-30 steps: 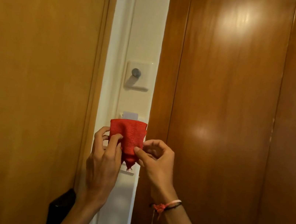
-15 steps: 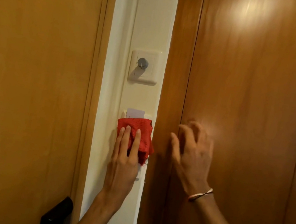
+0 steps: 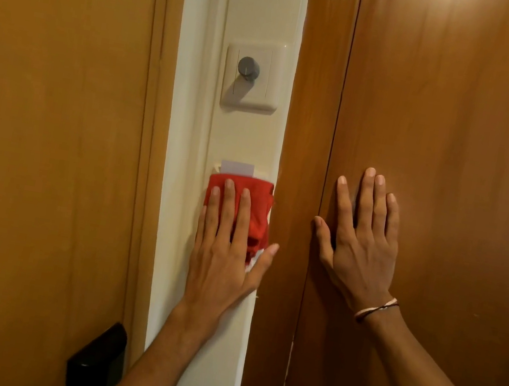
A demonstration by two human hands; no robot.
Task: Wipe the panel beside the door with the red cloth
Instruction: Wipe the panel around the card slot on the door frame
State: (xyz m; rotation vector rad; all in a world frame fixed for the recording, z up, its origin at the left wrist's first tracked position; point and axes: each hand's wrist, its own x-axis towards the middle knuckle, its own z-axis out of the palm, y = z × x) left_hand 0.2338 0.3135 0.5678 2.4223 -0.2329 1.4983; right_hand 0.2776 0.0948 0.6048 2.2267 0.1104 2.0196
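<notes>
A narrow cream wall panel point(image 3: 245, 138) runs between the wooden door point(image 3: 50, 127) on the left and wooden panelling point(image 3: 457, 125) on the right. The folded red cloth point(image 3: 257, 206) lies flat against this panel, over a card holder with a white card point(image 3: 237, 167) sticking out above it. My left hand point(image 3: 223, 254) presses the cloth to the panel with straight fingers. My right hand point(image 3: 362, 240) rests flat and spread on the wooden panelling, holding nothing; a thin bracelet circles its wrist.
A white switch plate with a grey round knob point(image 3: 249, 67) sits on the panel above the cloth. A black lock plate point(image 3: 96, 364) is on the door at lower left. The wooden frame edge point(image 3: 304, 167) borders the panel on the right.
My right hand let go of the cloth and moved right onto the wooden panelling, where it now lies flat. My left hand flattened over the cloth against the panel.
</notes>
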